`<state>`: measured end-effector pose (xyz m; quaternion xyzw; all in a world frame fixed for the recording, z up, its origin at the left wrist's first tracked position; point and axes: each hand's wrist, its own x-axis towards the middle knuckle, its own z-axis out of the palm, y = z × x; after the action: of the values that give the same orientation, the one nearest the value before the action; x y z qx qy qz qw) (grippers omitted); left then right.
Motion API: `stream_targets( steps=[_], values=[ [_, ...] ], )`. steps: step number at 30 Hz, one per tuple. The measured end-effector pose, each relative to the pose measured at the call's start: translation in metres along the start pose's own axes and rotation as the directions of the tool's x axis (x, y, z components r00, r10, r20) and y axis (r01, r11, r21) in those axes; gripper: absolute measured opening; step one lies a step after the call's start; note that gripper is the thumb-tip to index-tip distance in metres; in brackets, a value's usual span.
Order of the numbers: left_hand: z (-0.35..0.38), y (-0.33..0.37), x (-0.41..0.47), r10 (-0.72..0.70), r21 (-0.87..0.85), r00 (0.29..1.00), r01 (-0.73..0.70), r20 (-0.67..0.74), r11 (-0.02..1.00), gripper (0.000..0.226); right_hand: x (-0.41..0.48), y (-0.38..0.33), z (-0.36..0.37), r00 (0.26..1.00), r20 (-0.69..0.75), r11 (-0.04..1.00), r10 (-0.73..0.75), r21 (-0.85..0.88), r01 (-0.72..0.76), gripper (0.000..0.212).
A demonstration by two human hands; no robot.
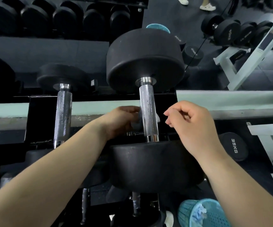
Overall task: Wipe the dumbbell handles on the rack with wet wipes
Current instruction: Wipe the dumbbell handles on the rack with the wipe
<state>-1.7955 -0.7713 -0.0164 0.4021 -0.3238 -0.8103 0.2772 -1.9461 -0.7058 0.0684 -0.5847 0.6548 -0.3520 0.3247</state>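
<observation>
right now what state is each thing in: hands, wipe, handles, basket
dumbbell handle: lying on the rack, bare on the side facing the camera
wet wipe: passed behind that handle, an end showing each side
left hand: grips the wipe's left end
right hand: fingers curled, holding nothing, beside the wipe's right end
neighbouring handle: on the rack, untouched
blue basket: upright, crumpled material inside
</observation>
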Motion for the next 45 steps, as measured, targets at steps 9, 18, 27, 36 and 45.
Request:
stream_targets(
  steps=[9,18,27,36,45],
  values=[
    [0.007,0.033,0.020,0.138,-0.312,0.953,-0.222,-0.270,0.924,0.033,0.001,0.000,-0.001,1.000,-0.001,1.000,-0.008,-0.010,0.008,0.016],
    [-0.004,-0.002,-0.011,-0.059,0.185,0.998,0.052,0.030,0.981,0.038,0.002,0.002,0.000,1.000,-0.004,1.000,-0.008,-0.004,0.008,0.016],
    [0.010,0.005,-0.001,0.047,0.169,0.998,-0.040,-0.034,0.985,0.047,0.001,0.001,-0.001,0.999,-0.024,1.000,-0.024,-0.016,0.024,0.017],
    [0.004,0.011,-0.081,0.204,-0.068,0.943,-0.229,-0.263,0.971,0.054,-0.001,-0.001,-0.003,0.999,-0.008,0.998,-0.042,-0.037,0.042,0.017],
    [0.103,-0.018,-0.186,0.475,-0.091,0.821,-0.524,-0.316,0.847,0.031,-0.073,0.018,-0.024,0.866,-0.164,0.879,-0.472,-0.010,0.477,0.027]
  ],
)
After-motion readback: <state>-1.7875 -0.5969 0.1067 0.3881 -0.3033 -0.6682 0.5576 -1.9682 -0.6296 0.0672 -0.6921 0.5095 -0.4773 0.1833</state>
